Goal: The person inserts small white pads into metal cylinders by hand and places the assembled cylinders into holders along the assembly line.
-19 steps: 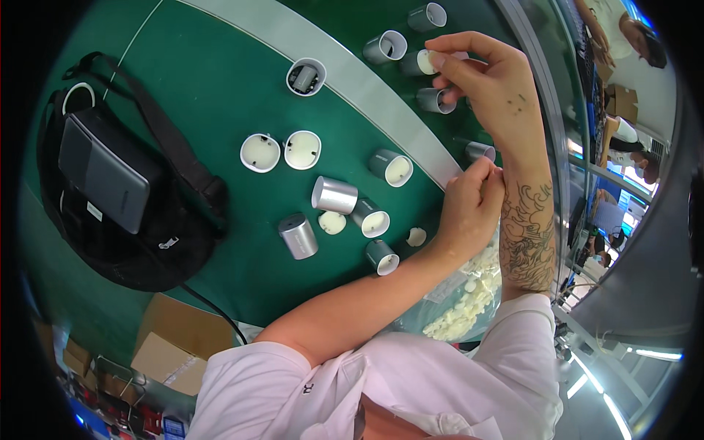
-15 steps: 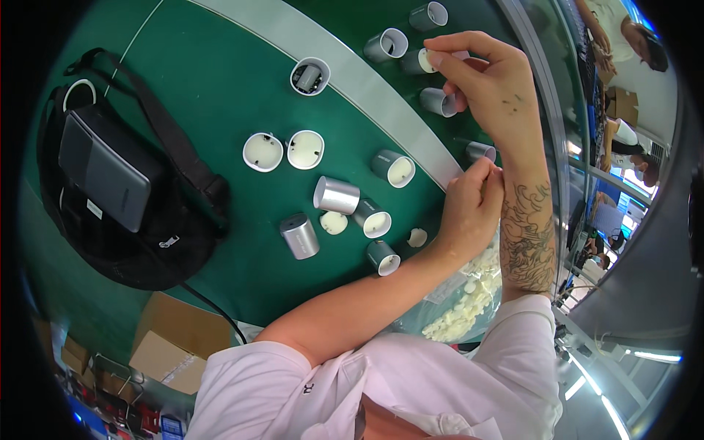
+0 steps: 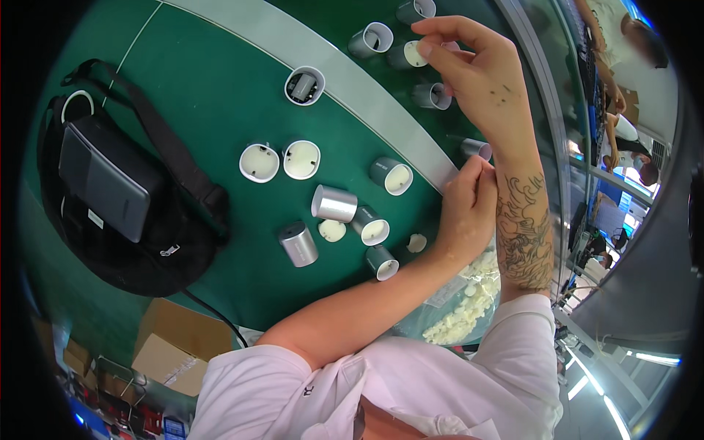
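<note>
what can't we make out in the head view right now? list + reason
All in the head view:
Anything inside the left hand: hidden by its own curled fingers.
Part of the round off-white disc: covered by the right hand.
Full outline of the clear plastic bag: blocked by the left forearm and white shirt.
Top of the uppermost grey hollow cylinder: cut off by the upper edge.

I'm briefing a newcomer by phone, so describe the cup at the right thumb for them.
Find the curved pale strip crossing the green table, and look on its side away from the black bag. There, at the thumb tip of the right hand, is a grey cup. Its mouth shows a cream disc, while the cups nearest it have uncovered mouths.
</note>
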`<state>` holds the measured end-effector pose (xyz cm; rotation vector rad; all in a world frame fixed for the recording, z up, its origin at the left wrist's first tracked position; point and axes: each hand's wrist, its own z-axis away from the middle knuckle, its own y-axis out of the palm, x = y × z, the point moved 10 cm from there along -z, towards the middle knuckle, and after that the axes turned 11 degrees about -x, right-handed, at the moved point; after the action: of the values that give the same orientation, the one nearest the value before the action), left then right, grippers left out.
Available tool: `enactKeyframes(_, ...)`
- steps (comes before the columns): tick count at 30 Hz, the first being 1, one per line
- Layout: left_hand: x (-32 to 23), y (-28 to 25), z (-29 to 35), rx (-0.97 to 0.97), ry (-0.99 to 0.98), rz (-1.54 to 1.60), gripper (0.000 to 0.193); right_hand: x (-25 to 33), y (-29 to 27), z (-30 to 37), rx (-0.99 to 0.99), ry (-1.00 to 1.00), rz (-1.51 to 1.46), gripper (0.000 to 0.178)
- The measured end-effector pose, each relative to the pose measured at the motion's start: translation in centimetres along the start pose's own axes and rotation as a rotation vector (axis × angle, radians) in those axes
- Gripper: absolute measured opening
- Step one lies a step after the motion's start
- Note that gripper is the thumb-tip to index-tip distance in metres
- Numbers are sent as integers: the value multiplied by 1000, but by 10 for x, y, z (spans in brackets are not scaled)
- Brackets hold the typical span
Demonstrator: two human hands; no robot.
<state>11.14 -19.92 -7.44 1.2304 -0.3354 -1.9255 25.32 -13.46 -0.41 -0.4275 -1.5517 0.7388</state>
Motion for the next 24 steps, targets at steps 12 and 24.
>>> enactKeyframes(12,1,0,1,10,-52,44,25,7,10,-3,71,-90,20,19)
enactKeyframes(24,3,0,-1,34,-57,-60,25,17,32,-22,292,145,92,12)
